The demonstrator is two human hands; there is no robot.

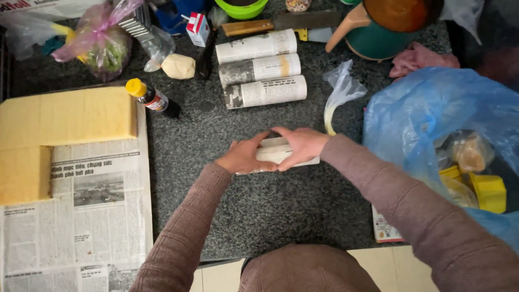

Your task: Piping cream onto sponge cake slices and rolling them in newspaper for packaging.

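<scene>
Both my hands are closed around a newspaper-wrapped roll [274, 153] lying on the dark speckled counter [259, 211]. My left hand [244, 157] covers its left end, and my right hand [300, 146] grips its top and right part. Three finished newspaper rolls [262, 68] lie side by side farther back on the counter. To the left, a large pale yellow slab [59, 121] rests on a spread newspaper sheet [81, 216], with a rectangular piece cut out of it.
A small dark bottle with a yellow cap [151, 98] lies by the slab. A blue plastic bag [448, 135] with yellow items sits at right. A knife [281, 24], green jug [378, 27], clear plastic bag [340, 89] and pink bag [100, 38] crowd the back.
</scene>
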